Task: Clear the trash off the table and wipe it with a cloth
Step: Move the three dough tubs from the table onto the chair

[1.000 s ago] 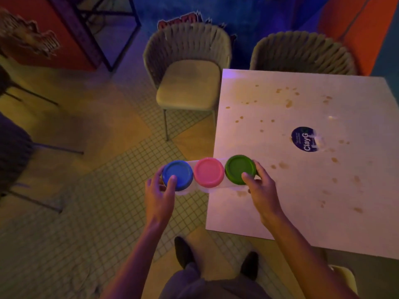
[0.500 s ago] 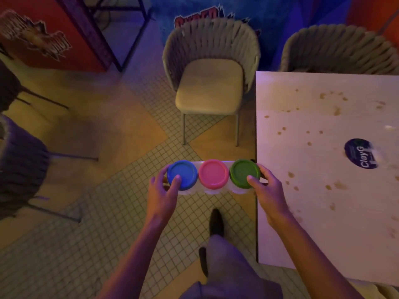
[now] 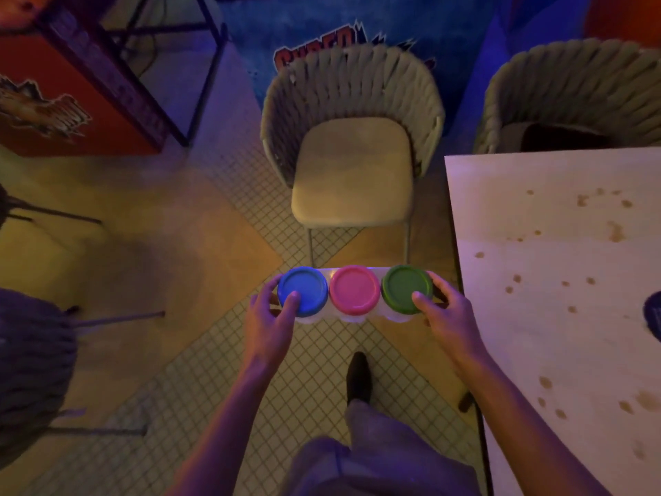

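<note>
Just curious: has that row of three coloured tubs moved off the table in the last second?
Yes. The tub pack, held by the left hand and right hand, was over the table edge; now it hangs left of it, above the floor.

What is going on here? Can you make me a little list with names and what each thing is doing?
left hand: grips the blue-lid end of the pack
right hand: grips the green-lid end
pack of tubs: three in a row, lids blue, pink, green; held level over the floor, off the table
table: on the right, dotted with brown stains, a dark round sticker at the picture's edge
chair: empty, beyond the pack
cloth: none in view
</note>
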